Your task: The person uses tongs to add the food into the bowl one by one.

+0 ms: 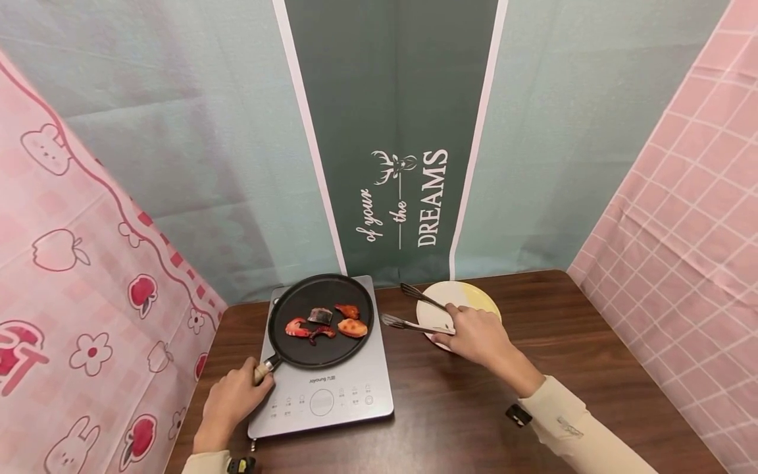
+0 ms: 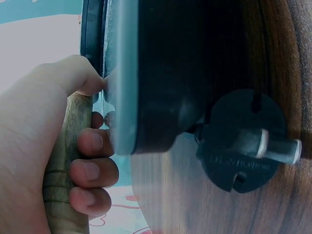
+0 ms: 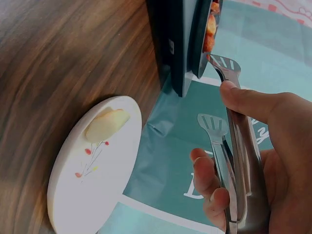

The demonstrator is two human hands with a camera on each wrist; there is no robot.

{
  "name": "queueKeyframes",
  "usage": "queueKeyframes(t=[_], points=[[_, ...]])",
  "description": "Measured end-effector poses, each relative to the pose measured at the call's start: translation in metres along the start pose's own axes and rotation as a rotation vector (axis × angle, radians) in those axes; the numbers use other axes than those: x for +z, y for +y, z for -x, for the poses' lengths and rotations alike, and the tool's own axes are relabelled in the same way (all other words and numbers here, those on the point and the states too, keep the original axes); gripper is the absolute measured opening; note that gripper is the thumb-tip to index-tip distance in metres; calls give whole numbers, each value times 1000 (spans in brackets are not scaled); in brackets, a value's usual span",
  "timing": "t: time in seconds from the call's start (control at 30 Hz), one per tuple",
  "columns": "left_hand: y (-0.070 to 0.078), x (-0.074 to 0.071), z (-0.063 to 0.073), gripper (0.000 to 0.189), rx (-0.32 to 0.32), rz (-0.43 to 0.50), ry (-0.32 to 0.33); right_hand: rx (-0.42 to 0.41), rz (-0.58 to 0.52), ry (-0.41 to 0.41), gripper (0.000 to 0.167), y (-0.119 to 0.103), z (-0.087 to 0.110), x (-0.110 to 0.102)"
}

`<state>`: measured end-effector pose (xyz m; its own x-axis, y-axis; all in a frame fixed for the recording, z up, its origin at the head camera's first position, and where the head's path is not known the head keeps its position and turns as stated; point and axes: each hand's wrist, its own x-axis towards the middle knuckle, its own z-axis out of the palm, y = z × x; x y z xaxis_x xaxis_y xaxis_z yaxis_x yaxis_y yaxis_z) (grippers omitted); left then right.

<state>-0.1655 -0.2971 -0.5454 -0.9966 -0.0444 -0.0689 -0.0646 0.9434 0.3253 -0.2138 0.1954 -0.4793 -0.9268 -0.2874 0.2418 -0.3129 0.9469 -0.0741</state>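
My left hand (image 1: 233,395) grips the wooden handle (image 2: 66,141) of a black frying pan (image 1: 322,293), fingers wrapped round it. On the pan lie a shrimp (image 1: 296,327), a grey-skinned fish piece (image 1: 320,316), a dark curled tentacle (image 1: 322,334), a reddish-brown piece (image 1: 347,311) and a browned oval piece (image 1: 353,328). In my right hand (image 1: 478,334) are metal tongs (image 3: 243,161), held between thumb and fingers. Their slotted tips are spread, with nothing between them, and point toward the pan. The tongs overlap a plate (image 1: 485,299) in the head view; a pale food piece (image 3: 107,126) lies on it.
The pan sits on a silver induction cooktop (image 1: 349,382) on a dark wooden table (image 1: 450,408). Behind the table hangs a green cloth (image 1: 391,85). Pink patterned cloth (image 1: 112,276) borders the left side, pink checked cloth (image 1: 681,217) the right.
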Motion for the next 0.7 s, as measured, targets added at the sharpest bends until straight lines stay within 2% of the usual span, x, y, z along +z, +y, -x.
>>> queueKeyframes(t=[0.17, 0.43, 0.7], points=[[4, -3, 1, 29, -10, -28, -16, 6, -5, 18, 60, 9, 7, 0], [5, -2, 0, 27, -10, -27, -23, 71, -15, -31, 64, 27, 18, -3], [5, -3, -1, 28, -17, -30, -34, 105, -21, -33, 67, 46, 33, -2]])
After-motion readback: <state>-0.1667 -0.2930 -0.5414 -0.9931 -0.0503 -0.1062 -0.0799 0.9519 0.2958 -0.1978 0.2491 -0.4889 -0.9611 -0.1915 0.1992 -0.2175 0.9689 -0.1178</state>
